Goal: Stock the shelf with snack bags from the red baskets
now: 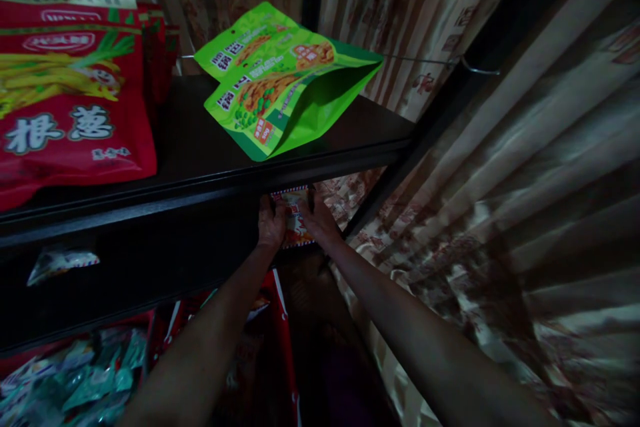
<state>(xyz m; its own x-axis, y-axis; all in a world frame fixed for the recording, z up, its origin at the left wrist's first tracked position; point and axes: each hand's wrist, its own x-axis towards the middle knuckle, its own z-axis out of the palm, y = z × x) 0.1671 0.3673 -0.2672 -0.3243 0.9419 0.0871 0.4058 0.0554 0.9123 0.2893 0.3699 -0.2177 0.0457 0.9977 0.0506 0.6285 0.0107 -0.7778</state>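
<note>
Black metal shelf point(210, 167): just under its front edge, left hand point(271, 221) and right hand point(320, 219) pinch a small white-and-orange snack packet point(295, 217) by its sides, not yet released; two green pouches point(280, 80) already lie on top.

The red bag point(70, 90) reads "根葱" in large white characters (smaller print too blurred). Writing on the green bags point(280, 90) can't be made out.
</note>
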